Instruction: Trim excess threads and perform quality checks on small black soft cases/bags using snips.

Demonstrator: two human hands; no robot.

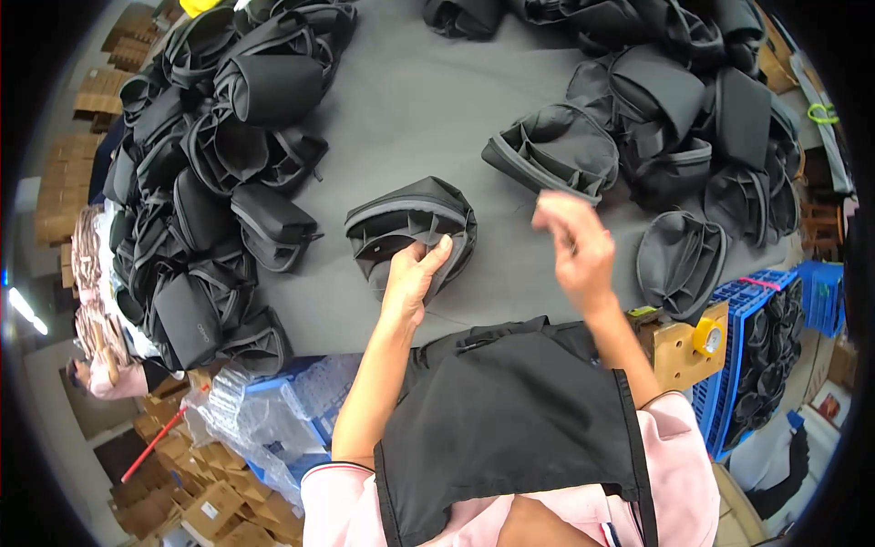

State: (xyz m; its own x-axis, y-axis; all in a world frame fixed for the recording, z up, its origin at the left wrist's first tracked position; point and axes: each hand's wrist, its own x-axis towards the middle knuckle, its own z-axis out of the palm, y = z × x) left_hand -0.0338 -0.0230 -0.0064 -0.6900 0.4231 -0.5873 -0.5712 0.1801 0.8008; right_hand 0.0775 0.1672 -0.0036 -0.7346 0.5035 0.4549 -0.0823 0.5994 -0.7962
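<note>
My left hand [412, 273] grips a black zip pouch [419, 205] by its near side. The thumb lies on the rim and the other fingers reach into the mouth, partly hidden. The pouch is unzipped, with inner pockets showing. To the right, my right hand [581, 251] hovers over the table with bent fingers smeared by motion. Just beyond its fingertips lies another unzipped black pouch [561, 146] with inner dividers, and I cannot tell whether they touch. A further open pouch [682, 260] rests at the table's right front edge.
Black pouches form a heap [273, 87] along the left of the grey table [410, 109] and another [656, 91] at the right. Blue crates [729, 365], a wooden block with yellow tape [709, 337] and cardboard boxes [214, 510] stand around the table. Another person [114, 369] is at the far left.
</note>
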